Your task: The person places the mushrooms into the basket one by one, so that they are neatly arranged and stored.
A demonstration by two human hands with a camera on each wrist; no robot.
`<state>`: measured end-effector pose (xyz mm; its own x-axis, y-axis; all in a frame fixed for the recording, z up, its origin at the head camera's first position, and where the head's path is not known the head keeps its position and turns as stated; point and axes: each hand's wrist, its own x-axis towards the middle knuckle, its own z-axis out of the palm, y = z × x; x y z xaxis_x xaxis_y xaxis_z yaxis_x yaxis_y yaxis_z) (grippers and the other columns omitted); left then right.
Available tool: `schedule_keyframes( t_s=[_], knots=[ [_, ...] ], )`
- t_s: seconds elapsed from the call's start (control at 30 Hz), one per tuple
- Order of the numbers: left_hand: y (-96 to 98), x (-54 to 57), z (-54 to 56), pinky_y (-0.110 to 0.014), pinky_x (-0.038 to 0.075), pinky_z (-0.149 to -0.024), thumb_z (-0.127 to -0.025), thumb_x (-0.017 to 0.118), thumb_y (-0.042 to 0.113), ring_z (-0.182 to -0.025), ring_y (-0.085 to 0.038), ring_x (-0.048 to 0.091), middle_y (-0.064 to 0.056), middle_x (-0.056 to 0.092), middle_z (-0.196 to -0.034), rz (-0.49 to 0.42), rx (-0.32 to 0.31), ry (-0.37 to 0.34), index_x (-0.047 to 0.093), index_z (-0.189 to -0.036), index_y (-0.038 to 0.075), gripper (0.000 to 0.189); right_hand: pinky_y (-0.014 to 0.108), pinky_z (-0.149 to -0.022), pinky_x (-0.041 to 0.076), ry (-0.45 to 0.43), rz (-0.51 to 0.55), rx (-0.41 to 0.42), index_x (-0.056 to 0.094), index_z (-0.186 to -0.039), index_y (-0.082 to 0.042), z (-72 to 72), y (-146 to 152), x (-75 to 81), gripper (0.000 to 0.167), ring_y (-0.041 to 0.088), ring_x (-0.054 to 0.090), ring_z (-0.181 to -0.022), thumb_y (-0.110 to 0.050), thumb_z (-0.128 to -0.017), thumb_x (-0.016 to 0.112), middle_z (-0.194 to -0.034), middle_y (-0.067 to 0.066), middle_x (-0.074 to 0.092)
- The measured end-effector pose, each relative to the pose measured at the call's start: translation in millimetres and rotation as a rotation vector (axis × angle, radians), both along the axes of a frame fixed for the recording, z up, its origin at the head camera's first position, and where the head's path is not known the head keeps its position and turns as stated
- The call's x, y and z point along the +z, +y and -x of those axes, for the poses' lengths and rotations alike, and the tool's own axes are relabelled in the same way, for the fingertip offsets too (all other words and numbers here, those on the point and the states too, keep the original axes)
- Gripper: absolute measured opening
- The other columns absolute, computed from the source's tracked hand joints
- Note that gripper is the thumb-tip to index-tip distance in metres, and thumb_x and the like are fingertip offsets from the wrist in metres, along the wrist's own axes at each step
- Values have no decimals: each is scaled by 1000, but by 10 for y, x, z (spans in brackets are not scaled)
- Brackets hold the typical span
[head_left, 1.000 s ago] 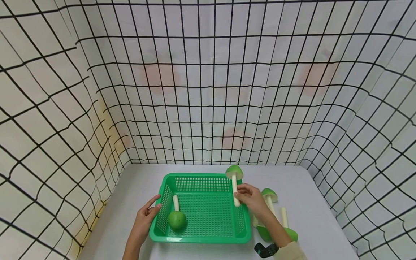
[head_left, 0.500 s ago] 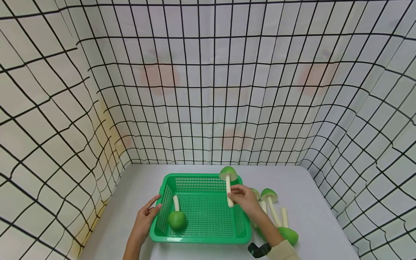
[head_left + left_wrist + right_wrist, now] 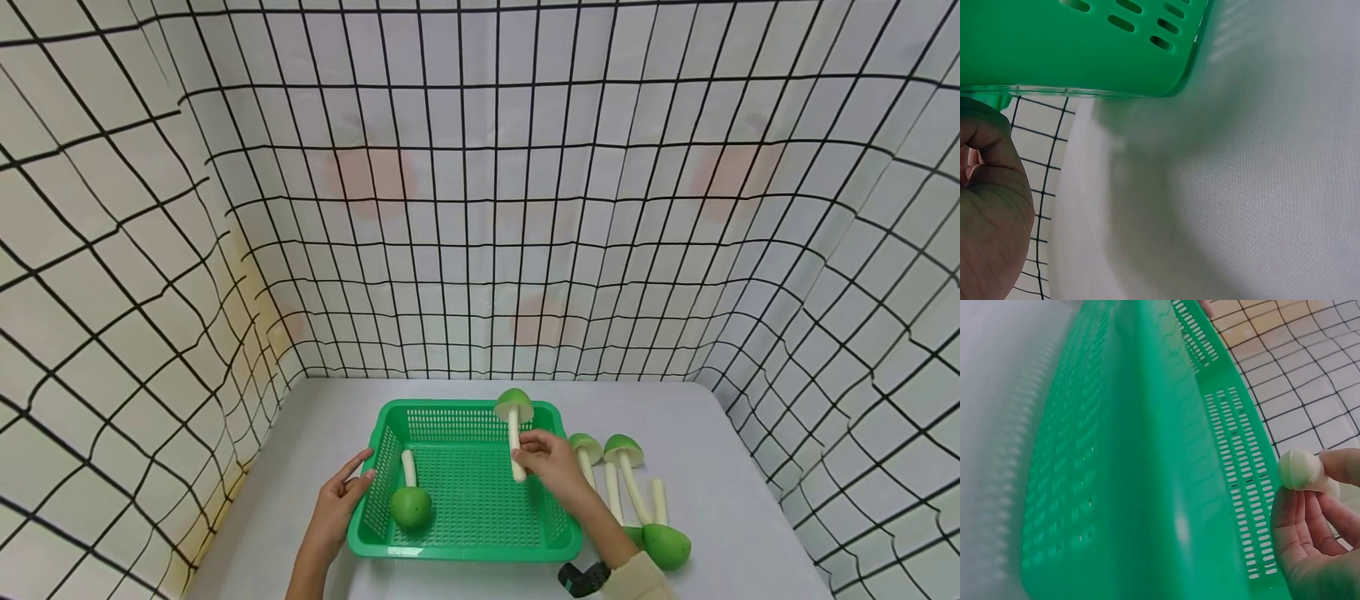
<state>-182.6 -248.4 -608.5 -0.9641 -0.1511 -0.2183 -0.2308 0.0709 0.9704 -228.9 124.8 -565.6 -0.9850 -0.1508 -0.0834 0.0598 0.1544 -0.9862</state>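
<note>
A mushroom (image 3: 514,417) with a green cap and a white stem is pinched near its stem end by my right hand (image 3: 551,467), cap up, over the right part of the green plastic basket (image 3: 465,552). In the right wrist view the pale stem end (image 3: 1300,470) shows between thumb and fingers. Inside the basket at the left lies another mushroom (image 3: 410,507), its cap toward me and its stem pointing away. My left hand (image 3: 330,508) holds the basket's left rim with thumb and index finger; its other fingers are partly hidden.
Several more green-capped mushrooms (image 3: 666,546) lie on the white tabletop (image 3: 735,500) right of the basket, beside my right forearm. White walls with a black grid (image 3: 480,250) enclose the table at the back and sides. A dark band (image 3: 583,579) sits at my right wrist.
My right hand has carried the mushroom leftward from the basket's right rim to over its inside. Mushrooms behind the arm now show more. The left hand and basket have stayed nearly still.
</note>
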Motion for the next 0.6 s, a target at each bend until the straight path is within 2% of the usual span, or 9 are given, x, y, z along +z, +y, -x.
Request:
schedule_keyframes(
  t_s=[0.37,0.6],
  knots=[
    [1,-34,8,-35,63,-67,-95,71,45,-79,-26,74,-16,74,-99,-13,7,-10,56,-148,32,56,37,-76,61,-20,6,15,65,-125,2,-8,-168,-54,36,18,67,-87,-17,-97,73,-106,13,67],
    [14,3,8,-34,63,-66,-98,68,44,-76,-23,73,-14,74,-97,2,1,-5,53,-151,26,58,39,-77,61,-21,8,45,65,-126,1,21,-260,-111,38,18,67,-87,-22,-97,74,-107,13,67]
  ],
)
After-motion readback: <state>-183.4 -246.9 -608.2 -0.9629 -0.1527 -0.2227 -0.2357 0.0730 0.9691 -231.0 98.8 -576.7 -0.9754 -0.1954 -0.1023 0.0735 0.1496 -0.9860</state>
